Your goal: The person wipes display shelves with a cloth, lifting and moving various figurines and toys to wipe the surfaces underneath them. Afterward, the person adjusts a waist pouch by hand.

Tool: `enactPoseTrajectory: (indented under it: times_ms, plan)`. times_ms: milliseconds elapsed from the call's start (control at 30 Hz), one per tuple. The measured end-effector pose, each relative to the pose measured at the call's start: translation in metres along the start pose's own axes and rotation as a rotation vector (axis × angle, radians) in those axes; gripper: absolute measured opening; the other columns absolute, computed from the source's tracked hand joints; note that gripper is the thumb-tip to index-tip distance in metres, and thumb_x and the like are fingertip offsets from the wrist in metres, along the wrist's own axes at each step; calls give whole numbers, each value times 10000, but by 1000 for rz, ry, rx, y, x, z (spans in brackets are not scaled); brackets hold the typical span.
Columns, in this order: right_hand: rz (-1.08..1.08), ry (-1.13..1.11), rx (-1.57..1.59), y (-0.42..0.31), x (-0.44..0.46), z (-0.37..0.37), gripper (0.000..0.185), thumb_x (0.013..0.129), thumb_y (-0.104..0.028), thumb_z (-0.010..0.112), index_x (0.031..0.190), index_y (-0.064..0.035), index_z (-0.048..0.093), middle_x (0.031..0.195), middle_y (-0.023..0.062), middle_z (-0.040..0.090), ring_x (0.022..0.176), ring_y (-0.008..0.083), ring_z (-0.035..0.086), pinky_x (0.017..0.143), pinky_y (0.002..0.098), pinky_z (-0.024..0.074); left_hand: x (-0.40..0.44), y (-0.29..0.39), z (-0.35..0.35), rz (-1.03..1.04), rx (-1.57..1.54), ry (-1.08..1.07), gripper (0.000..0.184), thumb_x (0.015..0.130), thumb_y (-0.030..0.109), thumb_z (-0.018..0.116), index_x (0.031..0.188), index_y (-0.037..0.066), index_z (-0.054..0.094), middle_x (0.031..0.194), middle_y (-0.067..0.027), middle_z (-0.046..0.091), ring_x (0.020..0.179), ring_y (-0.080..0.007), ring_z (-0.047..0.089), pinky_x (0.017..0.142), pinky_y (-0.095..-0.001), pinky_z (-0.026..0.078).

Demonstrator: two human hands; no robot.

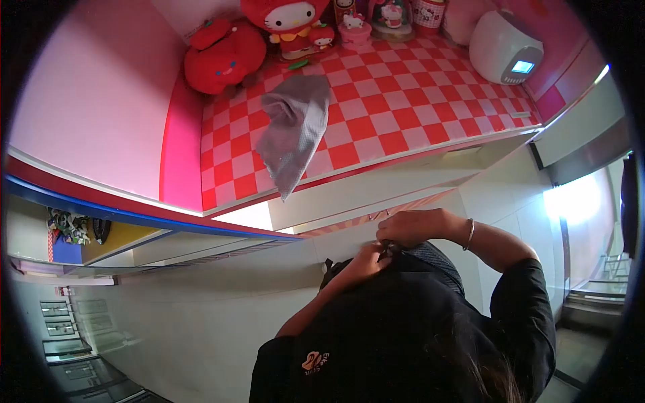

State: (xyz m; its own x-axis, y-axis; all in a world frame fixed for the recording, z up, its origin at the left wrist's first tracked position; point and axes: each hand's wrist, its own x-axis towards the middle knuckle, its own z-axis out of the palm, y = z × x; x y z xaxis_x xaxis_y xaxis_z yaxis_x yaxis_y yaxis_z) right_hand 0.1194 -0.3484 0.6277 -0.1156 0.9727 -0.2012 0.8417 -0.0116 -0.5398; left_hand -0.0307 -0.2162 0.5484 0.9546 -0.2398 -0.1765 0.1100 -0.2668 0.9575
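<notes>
Both of my hands meet in front of my body at the waist. My left hand (367,262) has its fingers pressed together at a small dark item (385,251), too small to make out. My right hand (411,227), with a bangle at the wrist, is closed just above the same item. A dark mesh-textured item (433,260) lies against my black shirt beside the hands. On the checkered shelf, a grey cloth (295,127) lies crumpled, one corner hanging over the front edge, apart from my hands.
The red-and-pink checkered shelf (376,101) holds a red plush (225,59), a red-hooded cat figure (290,23), small figures at the back and a white device (500,48) with a lit screen. Below are a white ledge (336,198) and a tiled floor (269,289).
</notes>
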Motion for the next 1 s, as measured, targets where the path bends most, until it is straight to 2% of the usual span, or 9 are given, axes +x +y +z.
enactPoseTrajectory:
  times_ms: [233,267,333,500,600,733,833,933,1000]
  plan:
    - [167,-239,-53,-9,-63,-15,60,772,-82,589,816,-51,563,790,101,591,707,303,568,645,377,458,-8,0,-2,38,125,120,83,816,47,560,878,11,518,812,-136,556,712,-294,541,676,-375,450]
    - [150,-171,60,-8,-78,-12,33,743,-77,575,774,-65,576,666,95,600,571,291,520,579,379,442,-8,0,-2,9,142,128,80,815,42,560,864,9,507,815,-139,555,716,-296,544,677,-376,450]
    - [333,-547,206,-17,-100,-14,11,769,-83,571,771,-75,578,624,41,589,528,214,503,565,350,449,-9,0,-3,-49,181,140,84,813,32,561,838,5,485,822,-144,553,725,-300,549,678,-377,450]
    - [574,-827,551,-50,-159,23,197,809,-134,597,982,-46,631,703,36,628,590,179,537,584,315,474,-4,-2,2,15,125,131,74,802,6,548,846,-4,490,838,-155,551,732,-315,549,673,-376,449]
    - [801,-796,701,-52,-185,85,287,814,-185,605,1068,-53,625,762,43,650,637,185,562,645,310,491,13,-2,11,107,79,73,79,798,7,552,847,-3,490,841,-159,551,729,-318,548,668,-379,449]
    - [720,-623,726,-38,-193,70,260,788,-228,611,982,-67,674,807,2,673,687,160,581,701,298,497,34,0,29,197,62,-41,94,784,-1,564,848,3,496,853,-155,555,723,-317,549,659,-378,448]
    - [774,116,530,-6,-208,29,191,752,-158,629,907,-62,686,770,40,666,642,168,581,675,286,487,51,4,43,204,120,-188,131,755,-30,587,850,16,509,878,-132,567,716,-302,550,651,-366,444]
    - [856,550,546,1,-162,-13,170,709,-22,624,875,-39,652,803,65,660,696,166,585,698,278,478,69,8,71,222,105,-311,119,757,-5,588,848,21,516,877,-144,556,745,-306,549,682,-376,444]
    - [676,722,706,15,-133,-16,191,733,5,593,921,-22,612,854,78,641,754,172,584,721,281,474,85,2,103,342,114,-434,134,742,22,605,845,21,519,891,-156,549,765,-313,548,702,-384,449]
